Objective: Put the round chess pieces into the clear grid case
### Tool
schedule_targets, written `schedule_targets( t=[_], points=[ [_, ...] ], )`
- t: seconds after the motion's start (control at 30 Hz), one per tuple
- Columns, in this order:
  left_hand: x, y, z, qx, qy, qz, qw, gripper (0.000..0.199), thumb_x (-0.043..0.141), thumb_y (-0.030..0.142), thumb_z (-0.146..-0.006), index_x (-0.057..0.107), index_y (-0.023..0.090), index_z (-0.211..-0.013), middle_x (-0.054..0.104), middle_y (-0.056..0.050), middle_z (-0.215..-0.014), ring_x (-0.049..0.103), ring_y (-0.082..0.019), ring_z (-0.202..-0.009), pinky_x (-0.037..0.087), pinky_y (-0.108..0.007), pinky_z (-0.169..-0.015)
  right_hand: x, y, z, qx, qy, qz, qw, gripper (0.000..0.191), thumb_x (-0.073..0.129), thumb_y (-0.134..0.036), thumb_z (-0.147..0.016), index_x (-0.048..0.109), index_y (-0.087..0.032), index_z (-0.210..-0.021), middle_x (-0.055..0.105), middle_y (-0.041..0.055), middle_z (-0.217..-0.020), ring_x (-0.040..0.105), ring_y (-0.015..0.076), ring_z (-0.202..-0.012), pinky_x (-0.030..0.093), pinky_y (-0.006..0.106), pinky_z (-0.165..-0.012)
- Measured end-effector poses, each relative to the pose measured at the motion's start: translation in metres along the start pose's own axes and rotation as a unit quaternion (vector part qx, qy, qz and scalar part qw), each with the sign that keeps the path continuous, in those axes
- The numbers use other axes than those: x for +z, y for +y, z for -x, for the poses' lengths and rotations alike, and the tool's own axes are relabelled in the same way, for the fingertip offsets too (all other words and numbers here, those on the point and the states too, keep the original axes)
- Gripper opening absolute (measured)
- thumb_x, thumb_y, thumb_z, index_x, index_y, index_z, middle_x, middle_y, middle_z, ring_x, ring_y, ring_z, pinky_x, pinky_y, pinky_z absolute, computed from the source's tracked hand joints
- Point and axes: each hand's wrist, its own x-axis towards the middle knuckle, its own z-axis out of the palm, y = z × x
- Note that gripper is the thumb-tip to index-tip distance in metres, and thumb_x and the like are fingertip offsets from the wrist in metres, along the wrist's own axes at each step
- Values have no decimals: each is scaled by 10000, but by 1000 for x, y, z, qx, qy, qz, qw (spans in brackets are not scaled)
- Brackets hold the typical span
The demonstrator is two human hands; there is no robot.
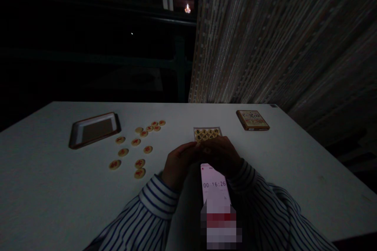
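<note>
Both hands meet over the near part of a small box filled with rows of round Chinese chess pieces bearing black characters. My left hand comes in from the left, its fingers closed together at the box's near edge. From the right, my right hand curls its fingers over the pieces and touches the left fingertips. What the fingers grip is hidden in shadow. To the left, several loose pieces with red characters lie scattered on the white table; one piece looks blank.
An open, shallow tray-like lid lies at the left behind the loose pieces. A printed flat box sits at the back right. Below my hands, a phone displays a running-time readout. A string curtain hangs beyond the table.
</note>
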Motion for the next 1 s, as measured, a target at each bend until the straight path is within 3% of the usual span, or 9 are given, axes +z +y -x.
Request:
schedule_targets(
  t=[0.17,0.4,0.83,1.0],
  points=[
    [-2,-1,-2,20,-22,-22,999,358,670,313,-609,632,100,-895,676,-100,-859,624,-199,-797,488,-346,-781,0,0,0,6,7,-7,1000,215,495,-293,-803,560,-169,-966,658,51,-873,578,144,-776,398,295,-678],
    [-6,-7,-8,0,-23,-11,1000,330,684,287,-589,644,111,-865,676,-98,-873,622,-201,-798,488,-336,-776,2,0,-1,-7,36,-11,999,236,532,-293,-777,548,-181,-984,655,39,-838,576,151,-743,401,305,-659],
    [-5,-5,-7,16,2,-67,998,331,691,301,-567,651,115,-838,685,-94,-826,630,-191,-759,503,-322,-739,0,-2,-3,26,-31,-8,999,208,463,-332,-805,582,-174,-870,645,27,-731,556,115,-633,362,253,-614],
    [-7,-3,-5,51,22,-110,992,295,665,303,-595,652,124,-829,684,-83,-828,627,-186,-769,505,-296,-719,0,1,-3,53,-54,9,997,228,483,-367,-781,595,-182,-851,644,25,-709,548,120,-625,340,251,-603]
  ],
)
